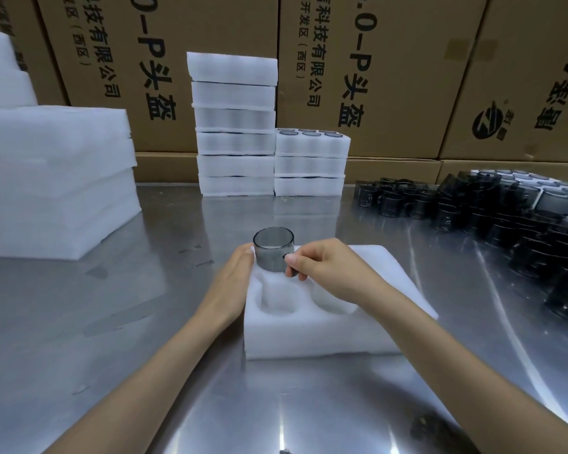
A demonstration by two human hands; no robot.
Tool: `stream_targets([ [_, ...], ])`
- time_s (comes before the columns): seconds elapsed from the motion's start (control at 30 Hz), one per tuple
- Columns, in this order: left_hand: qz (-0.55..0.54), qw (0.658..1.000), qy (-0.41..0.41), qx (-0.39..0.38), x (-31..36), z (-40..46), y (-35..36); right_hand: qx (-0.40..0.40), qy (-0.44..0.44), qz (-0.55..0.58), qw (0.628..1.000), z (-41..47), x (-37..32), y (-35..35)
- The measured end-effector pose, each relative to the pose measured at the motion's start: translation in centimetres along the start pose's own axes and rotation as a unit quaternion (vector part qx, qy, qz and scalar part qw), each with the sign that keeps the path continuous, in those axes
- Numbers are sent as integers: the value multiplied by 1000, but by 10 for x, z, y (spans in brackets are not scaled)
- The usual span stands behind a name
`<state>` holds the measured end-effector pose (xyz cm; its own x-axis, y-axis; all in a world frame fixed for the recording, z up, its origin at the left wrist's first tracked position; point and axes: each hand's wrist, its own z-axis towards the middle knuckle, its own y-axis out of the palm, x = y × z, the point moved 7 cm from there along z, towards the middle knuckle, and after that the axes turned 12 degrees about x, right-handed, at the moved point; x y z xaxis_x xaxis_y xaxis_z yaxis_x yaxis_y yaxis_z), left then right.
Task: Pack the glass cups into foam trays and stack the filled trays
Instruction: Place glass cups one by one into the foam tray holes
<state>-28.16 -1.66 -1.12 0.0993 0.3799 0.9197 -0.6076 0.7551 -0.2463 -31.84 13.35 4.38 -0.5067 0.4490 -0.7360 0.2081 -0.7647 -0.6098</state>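
Right hand [322, 267] pinches cup [273, 252]; tray [309, 332] beneath

The right hand [322, 267] hides the far-right tray pockets; the loose cups [505, 217] run off frame.

Cardboard cartons [210, 60] along far edge of worktop, black print running sideways. Centre-left carton: "0-P头盔", beside it "科技有限公司", smaller "(西区)". Centre-right carton [374, 60]: same "0-P头盔", "科技有限公司", "开发区 (西区)". Right carton [522, 77]: round black logo, large characters cut off by frame edge, not legible. No legible text on foam trays or glass cups.
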Motion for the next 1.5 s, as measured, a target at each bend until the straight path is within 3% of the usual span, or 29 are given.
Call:
stream_targets([
  [0.17, 12, 1000, 1, 0, 0, 0, 1, 14, -4, -22, 1000, 0, 0, 0],
  [0.4, 20, 997, 48, 61, 7, -1, -12, 140, -53, -40, 988, -4, -2, -20],
  [0.57, 77, 960, 256, 85, 46, -18, -26, 34, -134, -147, 979, -7, -8, 3],
  [0.67, 129, 942, 294, 96, 51, -25, -27, -43, -126, -223, 966, -8, -2, 17],
  [0.9, 142, 946, 276, 97, 51, -27, -25, -87, -101, -259, 957, -7, 3, 21],
  [1.0, 136, 947, 274, 98, 51, -29, -26, -79, -82, -202, 973, -3, 5, 17],
  [1.13, 109, 953, 264, 98, 46, -26, -26, 48, -52, -130, 989, 11, 19, -23],
  [1.2, 76, 971, 208, 87, 36, -15, -24, 142, -14, -125, 982, 20, 41, -61],
  [1.3, 41, 996, 61, 52, 4, 6, -17, 244, 103, -65, 962, 30, 97, -105],
  [1.37, 16, 1000, -24, 10, -13, 14, -10, 265, 161, -67, 948, 32, 136, -112],
  [1.5, -4, 995, -49, -84, -9, 17, 7, 257, 189, -128, 939, 46, 183, -104],
])
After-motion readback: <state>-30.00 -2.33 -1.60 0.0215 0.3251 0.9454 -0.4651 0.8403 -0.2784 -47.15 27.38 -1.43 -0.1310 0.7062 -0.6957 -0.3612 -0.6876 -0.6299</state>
